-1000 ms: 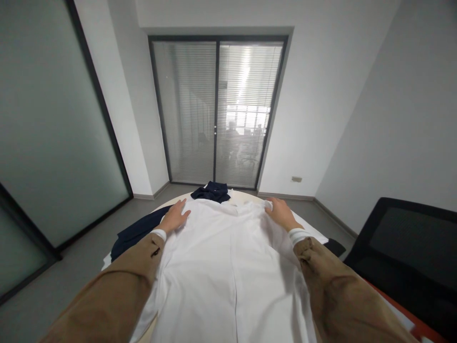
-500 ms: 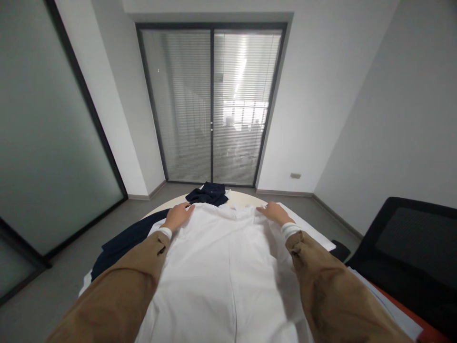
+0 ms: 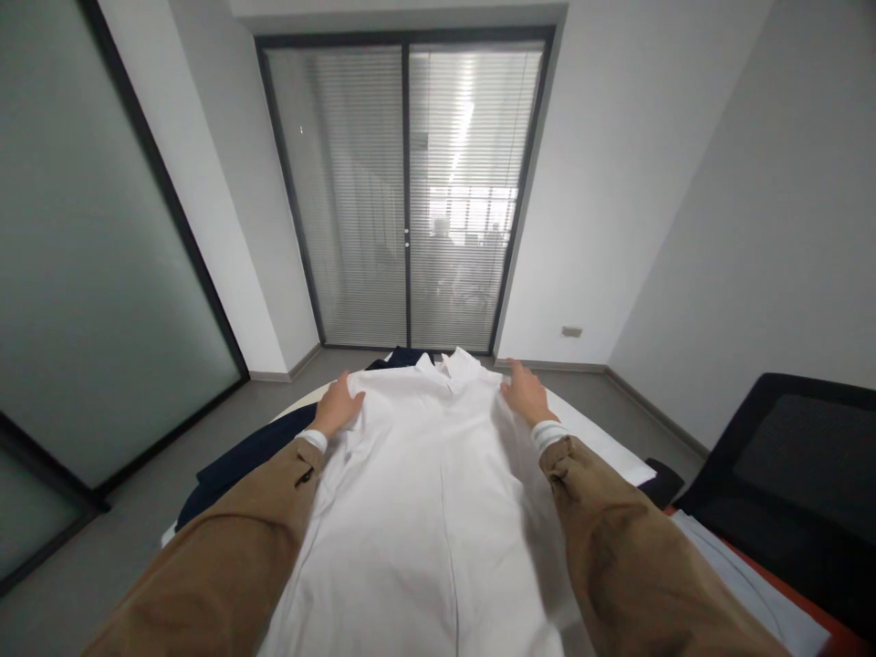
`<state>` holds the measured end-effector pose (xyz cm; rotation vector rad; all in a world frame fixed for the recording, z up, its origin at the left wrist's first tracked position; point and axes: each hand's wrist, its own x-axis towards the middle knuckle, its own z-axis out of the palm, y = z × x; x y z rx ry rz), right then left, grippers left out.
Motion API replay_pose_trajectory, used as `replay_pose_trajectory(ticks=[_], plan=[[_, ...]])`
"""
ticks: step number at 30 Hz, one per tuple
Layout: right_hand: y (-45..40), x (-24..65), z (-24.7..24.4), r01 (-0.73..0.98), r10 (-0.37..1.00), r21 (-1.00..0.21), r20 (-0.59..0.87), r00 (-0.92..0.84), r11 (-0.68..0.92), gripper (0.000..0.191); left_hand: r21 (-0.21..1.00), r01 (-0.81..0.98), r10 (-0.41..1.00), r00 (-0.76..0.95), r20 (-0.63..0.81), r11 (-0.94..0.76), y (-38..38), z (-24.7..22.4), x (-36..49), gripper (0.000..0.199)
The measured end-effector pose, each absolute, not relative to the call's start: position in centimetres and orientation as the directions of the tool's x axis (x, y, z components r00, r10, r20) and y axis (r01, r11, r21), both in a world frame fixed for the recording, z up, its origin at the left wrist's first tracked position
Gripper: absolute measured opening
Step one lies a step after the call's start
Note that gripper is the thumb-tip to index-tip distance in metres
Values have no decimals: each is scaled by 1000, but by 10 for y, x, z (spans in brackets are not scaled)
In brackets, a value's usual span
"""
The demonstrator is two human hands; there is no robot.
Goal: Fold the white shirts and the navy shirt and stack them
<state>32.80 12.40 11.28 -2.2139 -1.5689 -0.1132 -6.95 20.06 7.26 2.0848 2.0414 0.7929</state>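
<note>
White collared shirt lies spread flat on a round pale table, collar at the far end, long centre line running down the cloth twd the person. Can't tell if that line is a placket or a pleat. Shirt is the landmark for all below.

L hand is on the shirt's L shoulder area, fingers spread & flat on the cloth, relaxed, not clenched, nothing pinched. R hand is at the opposite shoulder area, fingers extended & open at the shirt's edge, also not gripping. Both arms come in over the shirt in tan sleeves, w/ white cuffs showing at the wrists.

Navy garment lies just L of the shirt, partly under it. Another navy piece pokes out right behind the collar. White cloth shows just R of the shirt, on the table.

Further R of the shirt: black mesh chair, w/ white papers on an orange surface near it. Beyond the shirt: glass door w/ blinds, blurred figures behind it. Frosted glass panel stands well L of the shirt.
</note>
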Motion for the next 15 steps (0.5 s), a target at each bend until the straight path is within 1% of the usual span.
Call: replay_pose_trajectory(ticks=[1,2,3,4,6,7,8,9,12,13,15], plan=[[123,327,110,918,887,-266,281,366,-295,61,419,906,968,-60,243,-49,200,67,-72,83],[122,327,107,914,891,-250,252,379,-318,58,405,914,978,-70,195,-16,199,63,-75,90],[120,328,105,908,893,-244,220,393,-340,54,392,920,987,-70,146,7,198,60,-79,92],[119,329,104,901,893,-245,192,407,-358,49,385,923,993,-62,103,17,197,58,-84,87],[114,334,104,883,890,-270,150,431,-383,38,389,921,997,-37,69,7,194,59,-95,63],[112,338,105,876,885,-289,149,441,-387,34,392,920,996,-37,82,2,193,61,-101,51],[109,341,107,870,880,-308,159,447,-386,32,394,919,993,-48,110,1,191,63,-106,43],[107,345,108,867,877,-324,175,447,-378,31,397,918,988,-66,138,6,189,65,-111,40],[99,349,112,895,893,-331,233,384,-299,32,404,914,981,-106,163,32,184,67,-123,47],[97,345,113,908,909,-325,228,348,-266,32,405,913,983,-109,147,41,183,67,-127,51],[90,331,114,930,951,-313,175,256,-193,31,409,911,989,-108,101,57,178,64,-136,59]])
